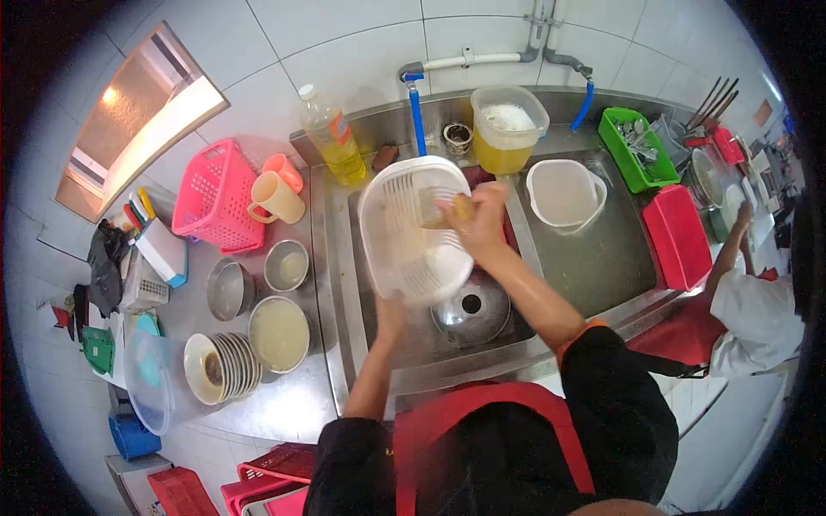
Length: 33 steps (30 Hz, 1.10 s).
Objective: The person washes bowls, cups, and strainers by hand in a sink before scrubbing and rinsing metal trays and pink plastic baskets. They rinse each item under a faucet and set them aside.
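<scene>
A white plastic basin [400, 228] with ribbed sides is tilted over the left sink, its inside facing me. My left hand [391, 314] grips its lower edge, the fingers partly hidden behind it. Inside the basin my right hand [483, 219] is closed around a yellowish sponge [462, 209]; motion blurs both slightly. Below them in the sink lies a round metal lid [495, 322] with a black knob. Just beyond the basin hangs a blue hose [416, 120]. A translucent tub [508, 142] of foamy yellow liquid stands behind the sinks.
Water fills the right sink [594, 258], where a white tub [564, 193] floats or rests. Beside it are a green cutlery basket [637, 172] and a red container [675, 236]. Stacked plates [211, 370], metal bowls [231, 291] and a pink basket [219, 198] occupy the left counter. A co-worker [753, 318] is at right.
</scene>
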Available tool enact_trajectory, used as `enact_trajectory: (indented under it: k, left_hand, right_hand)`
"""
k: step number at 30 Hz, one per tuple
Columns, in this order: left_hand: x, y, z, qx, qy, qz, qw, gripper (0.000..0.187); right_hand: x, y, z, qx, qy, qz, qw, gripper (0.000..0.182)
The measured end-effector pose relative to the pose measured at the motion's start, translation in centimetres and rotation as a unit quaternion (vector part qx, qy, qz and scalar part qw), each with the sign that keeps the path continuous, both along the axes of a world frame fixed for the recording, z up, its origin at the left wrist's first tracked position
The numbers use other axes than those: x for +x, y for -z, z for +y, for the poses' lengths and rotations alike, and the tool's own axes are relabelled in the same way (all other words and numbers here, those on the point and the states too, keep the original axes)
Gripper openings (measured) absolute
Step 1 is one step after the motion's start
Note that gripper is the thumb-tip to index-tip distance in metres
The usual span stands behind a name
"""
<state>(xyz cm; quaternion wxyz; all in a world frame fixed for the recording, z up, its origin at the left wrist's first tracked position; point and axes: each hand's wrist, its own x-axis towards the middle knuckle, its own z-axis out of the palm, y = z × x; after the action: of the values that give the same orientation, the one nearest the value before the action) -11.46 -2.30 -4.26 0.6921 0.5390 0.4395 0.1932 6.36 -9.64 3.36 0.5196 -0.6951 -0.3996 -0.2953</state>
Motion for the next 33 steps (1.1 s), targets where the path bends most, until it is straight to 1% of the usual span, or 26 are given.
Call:
enact_trajectory:
  k: [2, 4, 6, 7, 8, 10, 11, 12, 13, 14, 15, 17, 19, 20, 21, 22, 23, 24, 25, 26, 27, 28, 29, 30, 31, 33]
  left_hand:
    - [0.3, 1.3, -1.9, -0.098, 0.046, -0.043, 0.993, 0.046]
    - [0.0, 1.2, -4.4, -0.102, 0.045, -0.007, 0.994, 0.035]
    - [-0.1, 1.8, -5.7, -0.140, 0.036, -0.042, 0.989, 0.030]
    - [-0.1, 2.0, -5.7, -0.181, 0.021, -0.079, 0.980, 0.026]
    - [0.0, 1.7, -5.4, -0.164, 0.010, -0.083, 0.983, 0.020]
    - [-0.7, 2.8, -3.8, -0.172, 0.005, -0.107, 0.979, 0.026]
    - [-1.1, 3.5, -3.1, -0.182, 0.002, -0.129, 0.975, 0.035]
    - [-1.3, 4.1, -2.6, -0.148, -0.005, -0.155, 0.977, 0.053]
    - [-1.4, 4.8, -2.5, -0.149, -0.007, -0.154, 0.977, 0.053]
    - [-1.5, 3.5, -2.9, -0.150, -0.020, -0.097, 0.984, 0.047]
    - [-1.5, 2.8, -3.1, -0.149, -0.031, -0.039, 0.988, 0.041]
    - [-1.2, 4.0, -2.8, -0.128, 0.008, -0.069, 0.989, 0.045]
    - [-0.2, 3.6, -2.6, -0.111, -0.048, -0.097, 0.988, 0.048]
    - [-0.3, 6.9, -1.0, -0.068, -0.045, -0.137, 0.987, 0.051]
    - [0.0, 6.0, -0.1, -0.131, -0.103, -0.118, 0.979, 0.047]
    - [-0.1, 7.3, 1.4, -0.126, -0.092, -0.158, 0.975, 0.045]
    - [-0.1, 8.6, 2.9, -0.122, -0.081, -0.199, 0.969, 0.044]
    - [0.1, 7.7, 3.4, -0.120, -0.083, -0.202, 0.968, 0.044]
    - [0.4, 6.9, 3.6, -0.164, -0.064, -0.198, 0.964, 0.043]
    - [0.6, 6.3, 3.4, -0.208, -0.044, -0.191, 0.958, 0.043]
    - [0.9, 6.3, 3.1, -0.208, -0.041, -0.191, 0.958, 0.043]
    - [1.3, 6.3, 2.7, -0.230, 0.038, -0.132, 0.964, 0.041]
    - [1.5, 6.3, 2.2, -0.248, 0.117, -0.067, 0.959, 0.039]
    - [1.8, 6.3, 1.3, -0.291, 0.198, -0.157, 0.923, 0.039]
    - [2.0, 6.3, 0.4, -0.303, 0.223, -0.183, 0.908, 0.039]
    - [2.8, 6.6, -1.5, -0.290, 0.209, -0.208, 0.910, 0.039]
  right_hand:
    - [0.2, 0.8, 2.7, -0.065, 0.025, -0.143, 0.987, 0.036]
    - [0.5, 5.3, 5.9, -0.088, 0.052, -0.083, 0.991, 0.022]
    - [-1.2, 7.9, 6.7, -0.198, 0.013, -0.019, 0.980, 0.017]
    - [-2.0, 8.6, 6.7, -0.329, -0.079, 0.051, 0.940, 0.018]
    - [-3.2, 9.1, 6.5, -0.452, -0.169, 0.117, 0.868, 0.019]
    - [-6.7, 11.3, 3.0, -0.339, -0.145, -0.109, 0.923, 0.024]
    - [-6.5, 11.6, 2.4, -0.339, -0.147, -0.107, 0.923, 0.024]
    - [-6.1, 11.9, 1.9, -0.323, -0.170, -0.104, 0.925, 0.024]
    - [-5.9, 12.2, 1.8, -0.308, -0.194, -0.099, 0.926, 0.025]
    - [-5.5, 12.0, 2.2, -0.308, -0.195, -0.097, 0.926, 0.025]
    - [-4.6, 11.3, 3.0, -0.274, -0.180, -0.011, 0.945, 0.023]
    - [-2.9, 10.3, 4.3, -0.197, -0.138, 0.160, 0.957, 0.022]
    - [-2.7, 10.1, 4.3, -0.224, -0.115, 0.209, 0.945, 0.022]
    - [-2.9, 9.0, 3.1, -0.345, -0.208, 0.122, 0.907, 0.022]
    - [-2.9, 7.7, 1.9, -0.454, -0.295, 0.029, 0.840, 0.023]
    - [-2.2, 6.7, 0.9, -0.392, -0.326, 0.018, 0.860, 0.028]
    - [-1.9, 5.6, -0.2, -0.390, -0.326, 0.014, 0.861, 0.028]
    - [-1.7, 4.5, -1.4, -0.239, -0.280, 0.067, 0.928, 0.029]
    - [-1.5, 3.9, -2.1, -0.081, -0.224, 0.119, 0.964, 0.031]
    - [-1.7, 4.2, -1.8, -0.081, -0.224, 0.118, 0.964, 0.031]
    - [-2.1, 4.6, -1.0, 0.051, -0.226, 0.314, 0.921, 0.030]
    - [-2.2, 4.8, -0.2, 0.184, -0.214, 0.490, 0.824, 0.029]
    - [-1.9, 4.5, 0.3, 0.191, -0.208, 0.490, 0.825, 0.029]
    - [-0.9, 3.9, 1.1, 0.174, -0.248, 0.503, 0.810, 0.028]
    - [0.4, 3.3, 1.5, 0.157, -0.287, 0.513, 0.793, 0.027]
    - [5.1, 13.4, 5.2, 0.048, -0.381, 0.580, 0.719, 0.030]
